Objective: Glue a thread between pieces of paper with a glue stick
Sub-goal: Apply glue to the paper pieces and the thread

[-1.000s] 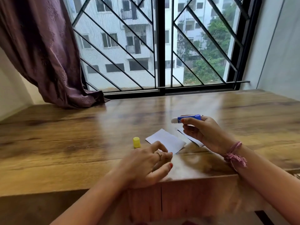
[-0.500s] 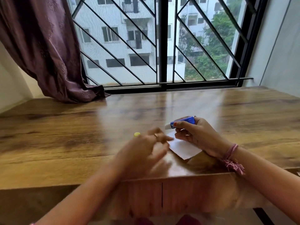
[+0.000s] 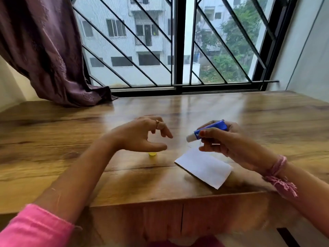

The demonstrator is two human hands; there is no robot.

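A blue glue stick (image 3: 210, 130) with its white tip bared points left, held above the table in my right hand (image 3: 229, 143). Under that hand a white piece of paper (image 3: 204, 168) lies flat near the table's front edge. My left hand (image 3: 142, 134) hovers above the table with fingers curled and apart, holding nothing that I can make out. The yellow glue cap (image 3: 152, 154) stands on the wood just beneath its thumb. I cannot make out any thread.
The wooden table (image 3: 89, 157) runs back to a barred window (image 3: 178, 50). A purple curtain (image 3: 44, 50) hangs at the back left, its end resting on the tabletop. A grey wall (image 3: 309, 50) bounds the right side.
My left hand rose from the front edge and moved back, over the yellow cap. The right hand tilted the glue stick's tip downward. Only one paper now shows, nearer the front edge.
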